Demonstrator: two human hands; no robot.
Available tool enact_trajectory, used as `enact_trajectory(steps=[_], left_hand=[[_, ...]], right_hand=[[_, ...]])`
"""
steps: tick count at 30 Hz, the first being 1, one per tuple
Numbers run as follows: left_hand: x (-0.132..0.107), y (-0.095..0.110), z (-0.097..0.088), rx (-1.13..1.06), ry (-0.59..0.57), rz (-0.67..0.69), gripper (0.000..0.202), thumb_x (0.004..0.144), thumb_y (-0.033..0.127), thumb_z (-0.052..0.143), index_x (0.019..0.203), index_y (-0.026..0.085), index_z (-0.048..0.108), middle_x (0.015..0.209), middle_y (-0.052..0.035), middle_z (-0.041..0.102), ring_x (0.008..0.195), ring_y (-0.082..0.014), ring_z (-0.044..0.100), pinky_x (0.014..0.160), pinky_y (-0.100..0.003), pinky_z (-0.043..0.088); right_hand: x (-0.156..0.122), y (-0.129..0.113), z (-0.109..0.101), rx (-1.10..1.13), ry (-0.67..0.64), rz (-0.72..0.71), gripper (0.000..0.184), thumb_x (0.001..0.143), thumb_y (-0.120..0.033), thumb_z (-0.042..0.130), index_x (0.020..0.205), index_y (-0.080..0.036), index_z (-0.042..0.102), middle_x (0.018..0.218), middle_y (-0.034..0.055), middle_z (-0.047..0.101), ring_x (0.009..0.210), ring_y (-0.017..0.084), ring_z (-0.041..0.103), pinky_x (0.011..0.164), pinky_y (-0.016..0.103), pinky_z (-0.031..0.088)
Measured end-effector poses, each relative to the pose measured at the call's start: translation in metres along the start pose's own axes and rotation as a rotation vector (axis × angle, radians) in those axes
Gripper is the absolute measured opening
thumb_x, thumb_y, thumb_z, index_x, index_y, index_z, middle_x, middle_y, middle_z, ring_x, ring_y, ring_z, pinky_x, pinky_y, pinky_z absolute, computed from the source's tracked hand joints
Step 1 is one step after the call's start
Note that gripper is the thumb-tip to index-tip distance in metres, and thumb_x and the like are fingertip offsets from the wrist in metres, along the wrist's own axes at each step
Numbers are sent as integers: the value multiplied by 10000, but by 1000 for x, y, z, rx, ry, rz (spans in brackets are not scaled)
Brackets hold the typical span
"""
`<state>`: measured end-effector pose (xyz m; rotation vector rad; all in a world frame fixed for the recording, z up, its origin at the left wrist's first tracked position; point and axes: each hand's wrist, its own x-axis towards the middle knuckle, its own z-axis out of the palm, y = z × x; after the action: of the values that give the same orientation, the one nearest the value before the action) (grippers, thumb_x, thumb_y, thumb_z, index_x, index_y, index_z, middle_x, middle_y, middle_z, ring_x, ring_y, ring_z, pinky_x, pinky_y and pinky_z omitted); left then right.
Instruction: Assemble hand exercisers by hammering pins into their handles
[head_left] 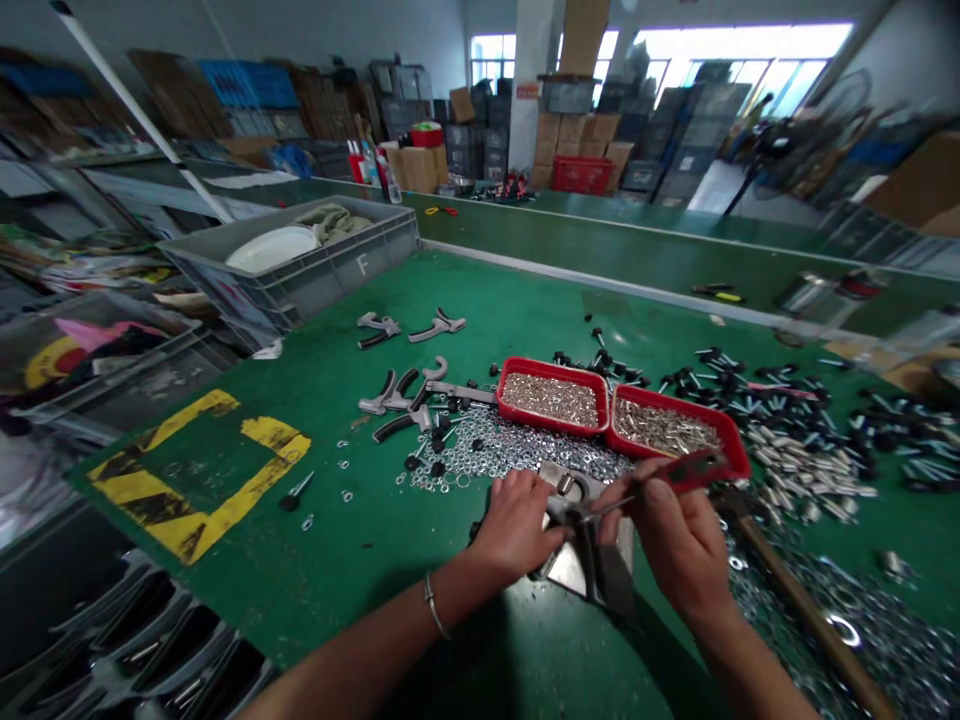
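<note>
My left hand (516, 525) is closed round a small metal part on top of a grey metal block (592, 570) that stands on the green table (360, 540). My right hand (675, 535) grips a red-handled tool (679, 472) whose thin tip points left at the part in my left hand. Both hands meet over the block near the table's front edge. What exactly the left fingers pinch is hidden.
Two red trays (555, 398) (675, 428) of small metal pieces stand behind my hands. Washers (495, 450), black-capped pins (780, 420) and grey brackets (405, 390) lie scattered. A wooden-handled hammer (795, 600) lies at the right. A grey crate (300, 260) sits back left.
</note>
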<state>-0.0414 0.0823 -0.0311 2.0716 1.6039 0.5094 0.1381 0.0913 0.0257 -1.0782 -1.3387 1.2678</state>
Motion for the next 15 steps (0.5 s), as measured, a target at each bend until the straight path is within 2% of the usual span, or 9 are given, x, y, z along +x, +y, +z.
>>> enact_trajectory(steps=[2, 4, 6, 8, 9, 11, 13, 15], left_hand=[[4, 0, -1, -19, -3, -8, 408, 795, 505, 692, 1074, 216, 619, 1105, -77, 583, 1084, -296, 483, 927, -427, 370], [8, -1, 0, -19, 5, -20, 331, 827, 501, 661, 980, 208, 642, 1042, -69, 612, 1052, -288, 505, 919, -429, 376], [13, -3, 0, 23, 25, -28, 240, 902, 425, 583, 882, 195, 646, 964, -64, 636, 1005, -272, 530, 909, -428, 385], [21, -6, -3, 75, 61, -23, 230, 955, 332, 500, 849, 187, 644, 924, -64, 645, 964, -253, 550, 902, -422, 399], [28, -9, -8, 90, 87, -4, 226, 966, 300, 476, 873, 187, 647, 929, -64, 647, 960, -245, 557, 906, -416, 406], [50, -14, -24, 108, 156, 81, 203, 975, 267, 460, 968, 190, 648, 979, -63, 646, 986, -229, 563, 933, -399, 416], [83, -19, -44, 181, 175, 178, 209, 974, 228, 451, 1064, 190, 636, 1046, -70, 641, 1036, -213, 566, 958, -370, 427], [120, -23, -62, 318, 126, 195, 223, 951, 166, 459, 1061, 166, 653, 1058, -101, 645, 1044, -216, 586, 944, -353, 451]], right_hand=[[0, 9, -17, -4, 124, 36, 227, 946, -497, 458, 961, -271, 469, 741, 7, 687, 572, 193, 645, 581, 330, 509], [0, 25, -43, -125, 170, 171, 264, 930, -526, 473, 882, -266, 474, 638, 2, 663, 523, 204, 632, 539, 335, 502], [-3, 40, -76, -335, 125, 366, 330, 901, -589, 469, 834, -266, 474, 568, 9, 641, 444, 225, 601, 463, 352, 477], [-5, 46, -108, -650, 84, 442, 386, 858, -634, 493, 862, -250, 527, 646, 58, 683, 449, 251, 607, 451, 379, 473], [-5, 45, -119, -818, 80, 389, 403, 849, -630, 506, 901, -236, 568, 750, 95, 710, 518, 268, 638, 496, 398, 493], [2, 37, -129, -1073, 75, 138, 387, 873, -568, 501, 983, -221, 633, 965, 134, 708, 734, 292, 674, 656, 427, 521], [22, 25, -118, -1184, 0, -115, 333, 925, -470, 456, 995, -224, 669, 1026, 120, 686, 887, 285, 644, 775, 417, 505], [54, 16, -91, -1269, -122, -262, 297, 956, -378, 439, 950, -217, 689, 955, 102, 683, 911, 266, 611, 803, 389, 490]])
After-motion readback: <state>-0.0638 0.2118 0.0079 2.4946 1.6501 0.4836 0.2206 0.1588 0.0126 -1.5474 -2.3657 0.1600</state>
